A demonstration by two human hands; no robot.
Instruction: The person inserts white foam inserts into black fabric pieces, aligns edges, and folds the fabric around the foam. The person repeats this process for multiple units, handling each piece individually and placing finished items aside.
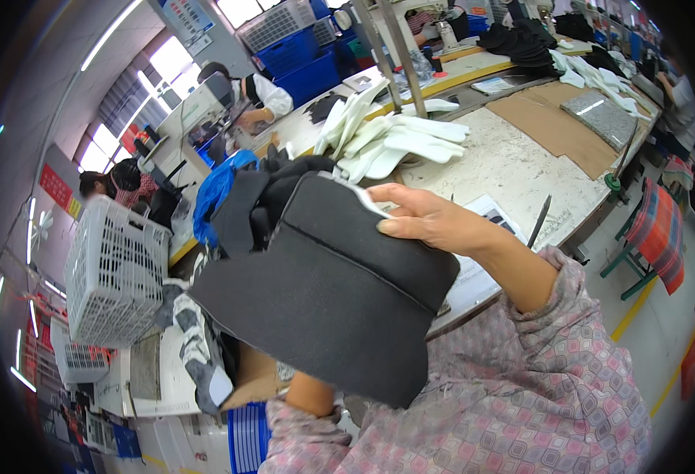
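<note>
A large, flat black sheet piece, soft-looking and stitched along a seam near its upper right side, is held up in front of me. My right hand grips its upper edge, thumb on the black face and fingers behind. A white edge shows beside those fingers. From below comes my left wrist; the left hand itself is hidden behind the piece. Just beyond lie a heap of black pieces, a blue plastic bag and a pile of white cut pieces.
A printed sheet lies on the worktable beside my right forearm. Farther right are cardboard and a grey slab. A white crate stands left, a cloth-draped stool right. Other people work at the far benches.
</note>
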